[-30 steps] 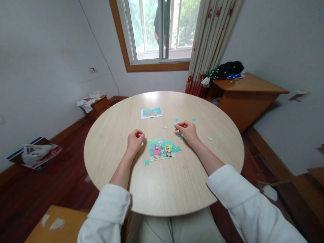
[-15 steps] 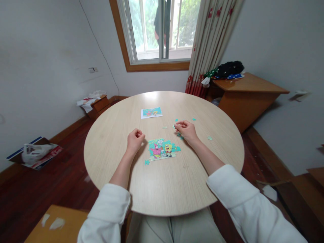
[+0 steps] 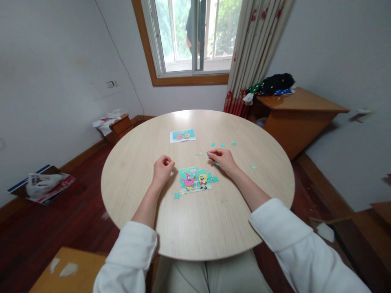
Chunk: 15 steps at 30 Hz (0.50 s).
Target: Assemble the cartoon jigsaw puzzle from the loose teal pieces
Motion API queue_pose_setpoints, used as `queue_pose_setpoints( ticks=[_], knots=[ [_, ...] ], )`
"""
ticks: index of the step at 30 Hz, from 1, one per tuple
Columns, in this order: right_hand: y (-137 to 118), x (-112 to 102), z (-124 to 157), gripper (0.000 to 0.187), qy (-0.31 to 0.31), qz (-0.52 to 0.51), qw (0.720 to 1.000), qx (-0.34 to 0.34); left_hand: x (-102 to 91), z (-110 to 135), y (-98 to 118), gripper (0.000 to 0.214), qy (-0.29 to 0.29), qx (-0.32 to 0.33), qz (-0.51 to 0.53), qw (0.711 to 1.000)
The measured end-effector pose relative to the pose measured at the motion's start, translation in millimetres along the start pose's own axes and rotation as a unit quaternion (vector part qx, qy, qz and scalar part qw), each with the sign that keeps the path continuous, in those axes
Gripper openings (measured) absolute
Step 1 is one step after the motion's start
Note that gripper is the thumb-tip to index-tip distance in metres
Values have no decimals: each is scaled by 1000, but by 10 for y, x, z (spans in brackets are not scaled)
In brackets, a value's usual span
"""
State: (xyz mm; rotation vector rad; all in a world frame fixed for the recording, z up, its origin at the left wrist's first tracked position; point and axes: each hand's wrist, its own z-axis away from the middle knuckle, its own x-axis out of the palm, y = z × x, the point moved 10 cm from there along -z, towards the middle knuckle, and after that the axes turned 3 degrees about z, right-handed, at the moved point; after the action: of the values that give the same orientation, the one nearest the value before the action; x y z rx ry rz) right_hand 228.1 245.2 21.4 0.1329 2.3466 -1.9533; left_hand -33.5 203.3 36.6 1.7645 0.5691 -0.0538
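Jigsaw puzzle, one partly assembled panel, lies on one round table, with the left hand near the panel's left edge, fingers curled together, and the right hand beyond its right side, fingertips pinching one teal piece (three loose pieces lie farther off).

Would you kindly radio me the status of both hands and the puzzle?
Right hand pinching a teal piece; left hand curled beside the puzzle. Puzzle partly assembled. Loose pieces near right hand.
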Motion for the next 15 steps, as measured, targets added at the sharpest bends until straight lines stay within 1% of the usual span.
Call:
queue_pose_setpoints(
  ticks=[5,8,15],
  knots=[
    [-38,61,57,37,-20,3,1000,16,-4,8,6,3,-1,1,-3,1000],
    [-11,112,78,39,-38,-19,999,32,-10,14,19,3,-1,5,-2,1000],
    [49,227,84,44,-90,-45,994,43,-7,7,2,3,-1,0,3,1000]
  ],
)
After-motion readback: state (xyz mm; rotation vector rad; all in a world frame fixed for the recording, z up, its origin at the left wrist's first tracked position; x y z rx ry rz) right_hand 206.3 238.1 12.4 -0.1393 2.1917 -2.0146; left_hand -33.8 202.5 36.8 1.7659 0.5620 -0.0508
